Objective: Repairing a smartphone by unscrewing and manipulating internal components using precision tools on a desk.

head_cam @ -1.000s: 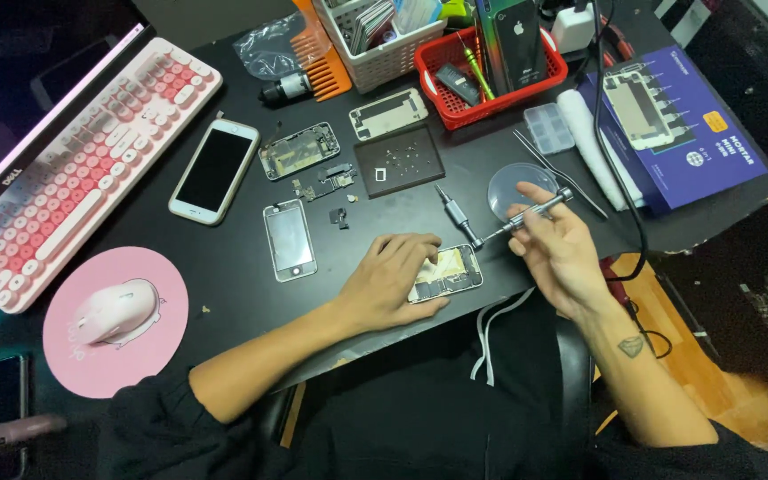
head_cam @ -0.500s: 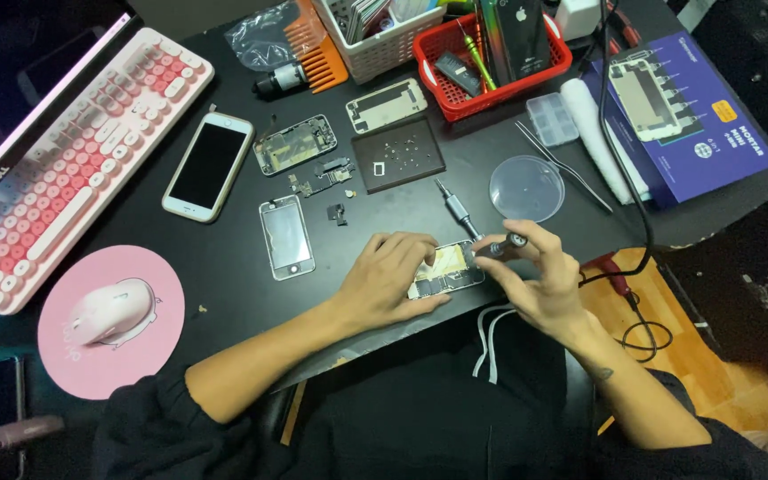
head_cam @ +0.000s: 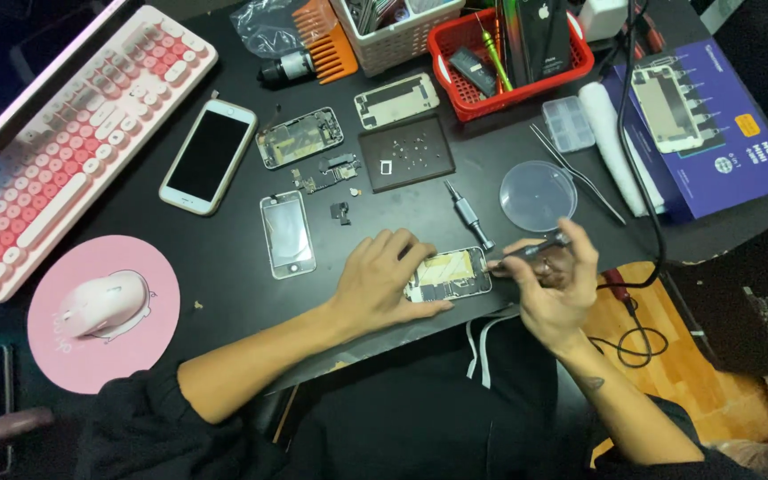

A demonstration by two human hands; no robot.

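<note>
A blue box [head_cam: 713, 133] lies at upper right. A white phone [head_cam: 207, 156], dark screen up, lies upper left of centre.
</note>
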